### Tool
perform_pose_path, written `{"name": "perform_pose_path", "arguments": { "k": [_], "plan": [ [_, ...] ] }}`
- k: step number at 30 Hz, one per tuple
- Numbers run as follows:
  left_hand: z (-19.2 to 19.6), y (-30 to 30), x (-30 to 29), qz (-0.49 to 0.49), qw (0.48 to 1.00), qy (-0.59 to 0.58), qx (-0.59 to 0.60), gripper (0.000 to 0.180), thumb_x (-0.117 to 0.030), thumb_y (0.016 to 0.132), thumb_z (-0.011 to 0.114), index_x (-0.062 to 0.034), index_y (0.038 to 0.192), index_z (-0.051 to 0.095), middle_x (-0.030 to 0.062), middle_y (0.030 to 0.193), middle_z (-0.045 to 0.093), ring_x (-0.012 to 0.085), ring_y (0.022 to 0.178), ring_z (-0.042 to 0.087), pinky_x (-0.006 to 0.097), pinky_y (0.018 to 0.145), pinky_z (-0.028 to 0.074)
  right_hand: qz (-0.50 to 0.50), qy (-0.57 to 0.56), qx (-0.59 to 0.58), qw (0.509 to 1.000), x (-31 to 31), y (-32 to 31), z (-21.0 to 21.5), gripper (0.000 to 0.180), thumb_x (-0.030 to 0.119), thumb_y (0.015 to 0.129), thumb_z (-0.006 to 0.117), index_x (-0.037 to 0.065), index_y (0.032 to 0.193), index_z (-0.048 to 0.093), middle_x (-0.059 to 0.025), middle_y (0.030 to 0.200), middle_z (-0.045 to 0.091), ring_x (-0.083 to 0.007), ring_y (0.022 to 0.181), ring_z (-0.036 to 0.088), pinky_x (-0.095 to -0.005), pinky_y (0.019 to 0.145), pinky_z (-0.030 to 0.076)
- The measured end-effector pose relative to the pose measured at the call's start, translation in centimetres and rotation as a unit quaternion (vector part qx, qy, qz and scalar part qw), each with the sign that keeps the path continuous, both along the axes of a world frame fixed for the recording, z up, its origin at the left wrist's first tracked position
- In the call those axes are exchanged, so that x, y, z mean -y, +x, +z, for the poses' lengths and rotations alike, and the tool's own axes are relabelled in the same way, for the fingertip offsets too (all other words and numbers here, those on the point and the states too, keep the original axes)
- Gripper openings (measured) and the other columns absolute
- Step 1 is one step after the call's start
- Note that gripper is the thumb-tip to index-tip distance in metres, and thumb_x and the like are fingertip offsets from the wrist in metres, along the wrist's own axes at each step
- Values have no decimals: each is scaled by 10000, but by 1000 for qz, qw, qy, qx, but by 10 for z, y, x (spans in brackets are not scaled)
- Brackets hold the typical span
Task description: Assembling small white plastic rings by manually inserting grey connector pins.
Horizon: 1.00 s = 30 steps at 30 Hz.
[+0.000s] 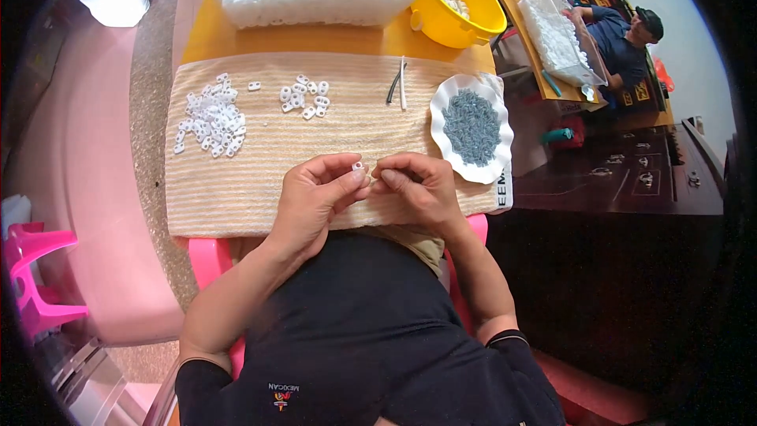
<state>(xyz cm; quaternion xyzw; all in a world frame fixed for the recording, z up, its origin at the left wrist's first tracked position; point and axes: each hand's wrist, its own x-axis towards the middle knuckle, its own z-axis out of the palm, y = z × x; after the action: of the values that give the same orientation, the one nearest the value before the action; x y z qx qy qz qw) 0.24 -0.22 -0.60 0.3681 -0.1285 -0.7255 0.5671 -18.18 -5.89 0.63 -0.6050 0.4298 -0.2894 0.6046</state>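
Over the near part of a striped towel [252,197], my left hand [311,201] pinches a small white plastic piece with holes [358,166]. Just to its right, my right hand [426,189] is closed at the fingertips, almost touching the left; what it grips, if anything, is too small to make out. On the towel's left lies a pile of similar white pieces [213,122], with a smaller group [305,99] nearer the middle. A scalloped white dish [438,114] of small grey-blue screw-like parts [471,128] sits at the right.
A black stick [393,87] and a white stick [404,87] lie left of the dish. Behind the towel stand a clear bin [307,17] heaped with white pieces and a yellow basin [465,30]. At far right, another person [611,43] works at another table. Pink stools [43,312] stand left.
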Motion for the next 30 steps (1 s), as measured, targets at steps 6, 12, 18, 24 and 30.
{"name": "perform_pose_path", "arguments": {
  "k": [6, 12, 18, 24, 30],
  "plan": [
    [4, 0, 0, -13, 1000, 5, 4, 224, -21, 877, 636, 22, 1095, 607, 104, 969, 668, 153, 836, 664, 266, 775, 572, -14, 58, 83, 995, 5, -2, -8, 125, 20, 872, 653, -38, 982, 653, -84, 902, 670, -144, 796, 661, -258, 715, 543],
    [1, -1, -1, -18, 1000, -1, -19, 220, -24, 881, 630, 21, 1096, 607, 103, 947, 669, 153, 827, 666, 258, 765, 571, 11, 19, 128, 992, 4, 9, -10, 94, 14, 858, 665, -33, 940, 661, -83, 929, 644, -135, 792, 632, -249, 718, 525],
    [1, 0, -1, -27, 999, -2, -22, 195, -27, 877, 636, 12, 1067, 611, 96, 934, 672, 154, 819, 667, 266, 766, 569, 10, 27, 142, 989, 2, 10, -15, 88, 4, 865, 650, -31, 944, 665, -94, 917, 646, -141, 778, 633, -247, 705, 519],
    [0, -1, -1, -31, 999, -7, -26, 190, -29, 875, 639, 10, 1059, 616, 90, 927, 672, 145, 814, 660, 262, 768, 565, -16, 51, 166, 985, -1, 12, -14, 96, 16, 866, 656, -30, 950, 660, -102, 914, 645, -141, 748, 635, -245, 686, 524],
    [-1, -2, -1, -30, 999, -1, -23, 194, -30, 876, 637, 15, 1064, 618, 94, 926, 671, 143, 816, 657, 263, 773, 563, -26, 63, 181, 981, -4, 14, -12, 95, 17, 868, 655, -34, 948, 661, -105, 918, 645, -137, 751, 633, -241, 684, 520]
  ]
}}
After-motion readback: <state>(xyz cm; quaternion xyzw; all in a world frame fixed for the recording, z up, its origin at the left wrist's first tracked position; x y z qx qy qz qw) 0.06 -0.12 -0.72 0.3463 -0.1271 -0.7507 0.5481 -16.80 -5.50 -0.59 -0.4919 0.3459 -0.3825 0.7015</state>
